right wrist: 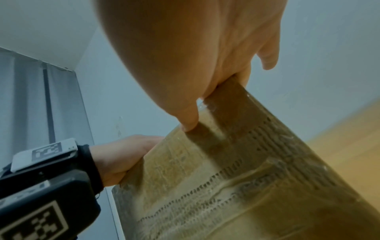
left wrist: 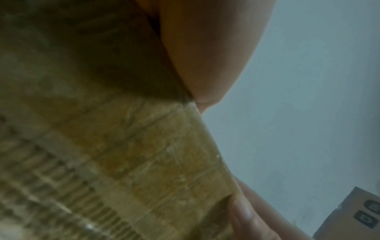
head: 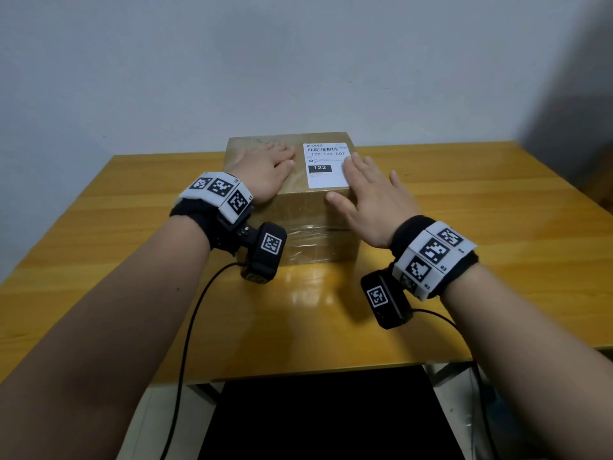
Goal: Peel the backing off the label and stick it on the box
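With our left hand [head: 265, 171] flat on the cardboard box [head: 298, 220] and our right hand [head: 368, 200] spread, fingers on the shipping label [head: 323, 175] atop it, uneven pressing could trap bubbles or leave edges lifting.

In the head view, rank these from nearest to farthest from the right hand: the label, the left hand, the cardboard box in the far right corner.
1. label: on the box top, under the right hand's fingertips.
2. left hand: flat on the box top's left half.
3. cardboard box in the far right corner: beyond the table's right edge.
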